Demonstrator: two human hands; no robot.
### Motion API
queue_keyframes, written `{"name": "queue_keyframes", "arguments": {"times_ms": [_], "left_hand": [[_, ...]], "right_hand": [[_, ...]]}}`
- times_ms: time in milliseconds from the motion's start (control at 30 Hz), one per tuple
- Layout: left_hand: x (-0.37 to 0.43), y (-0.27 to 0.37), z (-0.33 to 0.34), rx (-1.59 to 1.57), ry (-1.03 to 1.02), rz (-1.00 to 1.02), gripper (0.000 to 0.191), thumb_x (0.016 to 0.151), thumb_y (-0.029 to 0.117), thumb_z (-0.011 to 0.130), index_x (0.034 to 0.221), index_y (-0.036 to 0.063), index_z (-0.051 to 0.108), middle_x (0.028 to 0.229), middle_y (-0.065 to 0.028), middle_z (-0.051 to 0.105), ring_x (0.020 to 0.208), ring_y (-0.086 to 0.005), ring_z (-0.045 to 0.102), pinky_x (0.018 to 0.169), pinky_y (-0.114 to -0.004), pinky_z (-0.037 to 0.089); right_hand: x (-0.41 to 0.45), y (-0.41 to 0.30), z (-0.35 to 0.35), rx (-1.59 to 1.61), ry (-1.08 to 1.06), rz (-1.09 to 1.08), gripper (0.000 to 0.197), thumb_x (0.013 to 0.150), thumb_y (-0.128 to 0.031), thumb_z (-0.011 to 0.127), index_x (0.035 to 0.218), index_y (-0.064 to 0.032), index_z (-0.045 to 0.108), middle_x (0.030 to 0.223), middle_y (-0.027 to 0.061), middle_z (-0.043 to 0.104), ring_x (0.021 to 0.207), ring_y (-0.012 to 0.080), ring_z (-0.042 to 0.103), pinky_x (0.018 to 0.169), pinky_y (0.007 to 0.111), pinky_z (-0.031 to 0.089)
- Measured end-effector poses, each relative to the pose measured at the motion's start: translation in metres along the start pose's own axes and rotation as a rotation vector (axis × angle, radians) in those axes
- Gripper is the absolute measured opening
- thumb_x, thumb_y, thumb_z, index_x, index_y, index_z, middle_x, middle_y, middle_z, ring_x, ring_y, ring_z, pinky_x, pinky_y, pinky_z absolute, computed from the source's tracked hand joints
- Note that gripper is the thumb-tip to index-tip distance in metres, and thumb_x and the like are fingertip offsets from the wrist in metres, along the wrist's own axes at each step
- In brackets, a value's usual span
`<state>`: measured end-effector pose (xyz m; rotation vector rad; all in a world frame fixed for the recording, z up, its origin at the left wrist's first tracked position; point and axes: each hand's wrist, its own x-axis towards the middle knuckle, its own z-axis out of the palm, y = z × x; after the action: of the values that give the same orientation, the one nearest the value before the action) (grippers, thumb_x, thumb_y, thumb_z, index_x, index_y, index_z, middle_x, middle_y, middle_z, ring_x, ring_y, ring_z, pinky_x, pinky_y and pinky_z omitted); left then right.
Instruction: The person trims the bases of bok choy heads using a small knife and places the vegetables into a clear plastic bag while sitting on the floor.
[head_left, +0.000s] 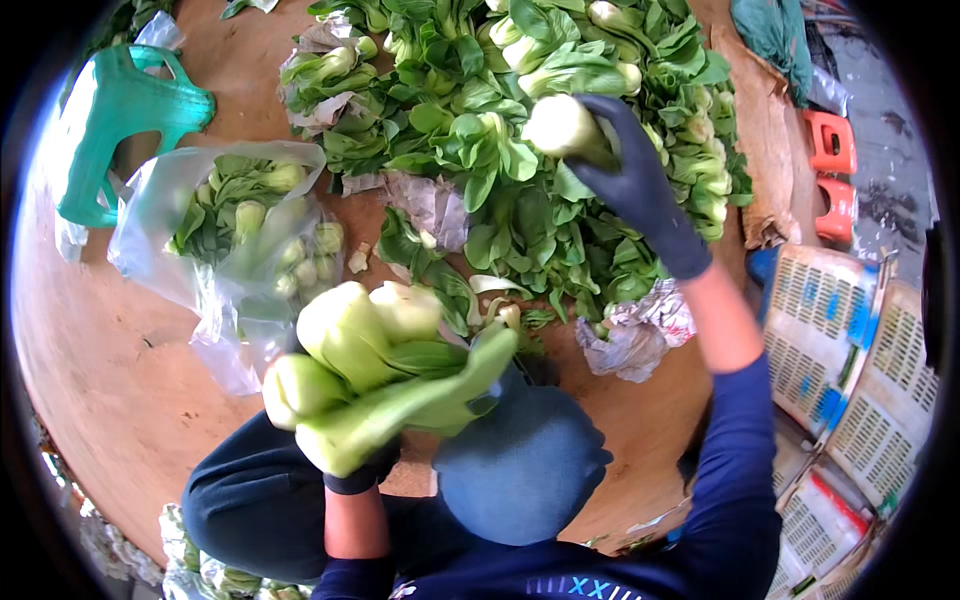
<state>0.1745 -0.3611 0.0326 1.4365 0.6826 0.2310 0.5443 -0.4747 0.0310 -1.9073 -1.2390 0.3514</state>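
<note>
My right hand (637, 187), in a black glove, grips a head of bok choy (564, 127) with its pale base turned up, above a large heap of bok choy (517, 225). Close to my body, my left hand (361, 475) is also gloved in black and mostly hidden under the vegetables it holds. That bunch of bok choy (345, 345) is several heads with thick pale stems, one broad leaf sticking out to the right. Left of the heap lies a clear plastic bag (217, 292) with more bok choy (251, 217) inside.
A turquoise plastic stool (97, 127) stands at the left. Crumpled paper (637, 330) lies at the heap's near right edge, with another piece (427, 206) among the leaves. Plastic crates (817, 330) line the right side, below red stools (832, 142). Wrapped vegetables (217, 574) lie behind my left knee.
</note>
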Motion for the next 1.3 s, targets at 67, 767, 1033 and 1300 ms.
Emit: {"name": "queue_keyframes", "arguments": {"times_ms": [67,767,1033,1300], "left_hand": [[0.008,0.002,0.015,0.007,-0.083,0.088,0.056,0.086,0.037,0.056,0.129,0.0058,0.039,0.129,-0.0117,0.044,0.116,-0.0256,0.044,0.102,-0.036,0.035],[-0.009,-0.070,-0.007,-1.292,0.335,-0.193,0.070,0.091,0.053,0.048,0.142,0.0096,0.030,0.143,-0.0113,0.034,0.130,-0.0295,0.033,0.111,-0.044,0.026],[0.016,-0.045,-0.015,-0.970,0.171,-0.161,0.069,0.091,0.053,0.047,0.142,0.0089,0.030,0.141,-0.0132,0.037,0.127,-0.0324,0.038,0.107,-0.049,0.032],[0.025,-0.060,-0.008,-0.876,0.130,-0.178,0.067,0.092,0.049,0.048,0.141,0.0073,0.031,0.138,-0.0142,0.039,0.124,-0.0324,0.041,0.105,-0.048,0.034]], "right_hand": [[-0.025,-0.031,0.005,0.558,0.094,0.216,0.069,0.068,-0.005,0.076,0.128,-0.0032,0.042,0.121,0.0118,0.051,0.112,0.0251,0.053,0.099,0.038,0.044],[-0.063,-0.121,0.045,0.752,-0.184,0.206,0.070,0.069,-0.009,0.082,0.125,-0.0031,0.042,0.123,0.0090,0.045,0.118,0.0203,0.047,0.101,0.034,0.040],[-0.043,-0.115,0.042,0.217,-0.297,0.052,0.066,0.065,-0.031,0.082,0.118,-0.0051,0.054,0.111,0.0150,0.062,0.101,0.0302,0.062,0.086,0.037,0.049],[-0.065,-0.105,0.044,-0.223,-0.191,0.020,0.050,0.066,-0.043,0.076,0.096,-0.0073,0.059,0.079,0.0095,0.059,0.065,0.0310,0.060,0.055,0.040,0.045]]}}
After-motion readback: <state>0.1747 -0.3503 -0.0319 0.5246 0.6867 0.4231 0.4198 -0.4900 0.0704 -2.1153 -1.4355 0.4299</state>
